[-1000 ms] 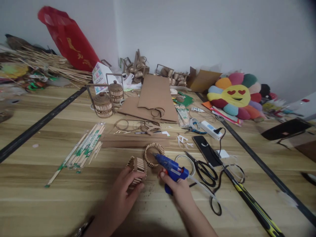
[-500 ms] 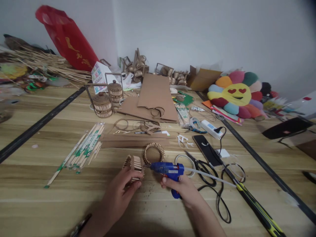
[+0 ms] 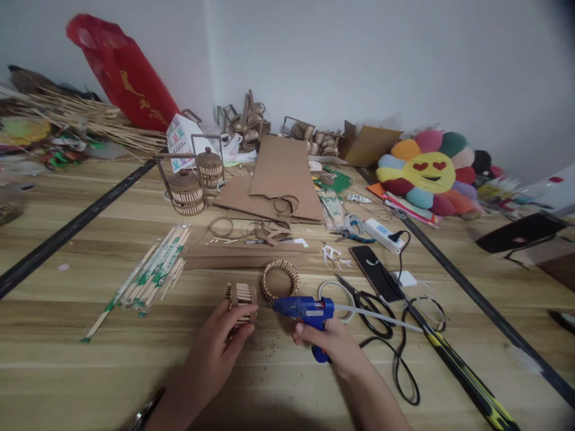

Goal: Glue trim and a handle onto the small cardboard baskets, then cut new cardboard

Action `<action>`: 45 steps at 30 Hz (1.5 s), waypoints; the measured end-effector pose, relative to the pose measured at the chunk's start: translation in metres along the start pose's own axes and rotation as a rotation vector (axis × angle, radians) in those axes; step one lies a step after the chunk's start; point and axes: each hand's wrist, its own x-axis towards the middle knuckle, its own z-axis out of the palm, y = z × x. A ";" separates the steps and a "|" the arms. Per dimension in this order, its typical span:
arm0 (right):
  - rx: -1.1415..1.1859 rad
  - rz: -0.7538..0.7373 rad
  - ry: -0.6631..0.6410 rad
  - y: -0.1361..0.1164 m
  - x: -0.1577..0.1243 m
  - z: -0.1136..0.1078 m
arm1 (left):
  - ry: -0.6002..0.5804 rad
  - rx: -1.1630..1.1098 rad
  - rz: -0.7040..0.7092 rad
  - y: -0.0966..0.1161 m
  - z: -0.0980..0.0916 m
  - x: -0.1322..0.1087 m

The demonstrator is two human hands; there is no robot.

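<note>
In the head view, the left hand (image 3: 220,341) pinches a small stick ring (image 3: 243,293) over the wooden table (image 3: 90,371). The right hand (image 3: 335,346) has its fingers curled around a blue glue gun (image 3: 300,307), with its tip right beside that ring. A second stick ring (image 3: 294,279) lies just behind the gun.

A craft workspace at a wooden table (image 3: 67,365) against a pale wall (image 3: 381,60), shown by a handheld blue glue gun (image 3: 303,307) and, spread about, black-handled scissors (image 3: 358,296), a power strip (image 3: 383,234), cardboard sheets (image 3: 283,164), packets of wooden sticks (image 3: 158,269) and small lidded baskets (image 3: 187,200). A plush flower cushion (image 3: 429,173) adds a homely note.
</note>
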 end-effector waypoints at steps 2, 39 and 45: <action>-0.007 0.005 -0.004 0.001 0.000 -0.001 | 0.005 0.003 -0.020 0.001 -0.001 0.000; 0.000 0.008 -0.071 0.000 0.002 -0.002 | -0.002 -0.038 -0.010 -0.003 0.003 -0.003; -0.010 0.009 -0.070 0.001 0.001 -0.002 | -0.025 -0.001 -0.001 0.000 0.001 -0.001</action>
